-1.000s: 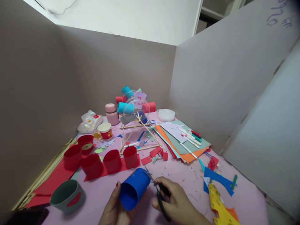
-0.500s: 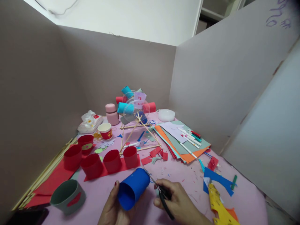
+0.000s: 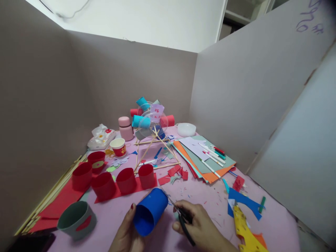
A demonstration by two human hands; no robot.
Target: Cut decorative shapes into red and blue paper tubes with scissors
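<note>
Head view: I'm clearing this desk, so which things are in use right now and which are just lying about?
In use: blue tube, held by the left hand; scissors, held by the right hand.
Lying about: red tubes, grey tube, paper stack, markers, yellow tool, pink flask, white bowl.

Bare pink worktop is left open between the hands and the paper stack. The left side is blocked by red paper cylinders; the far middle by a stick wheel model; partition walls enclose everything.
</note>
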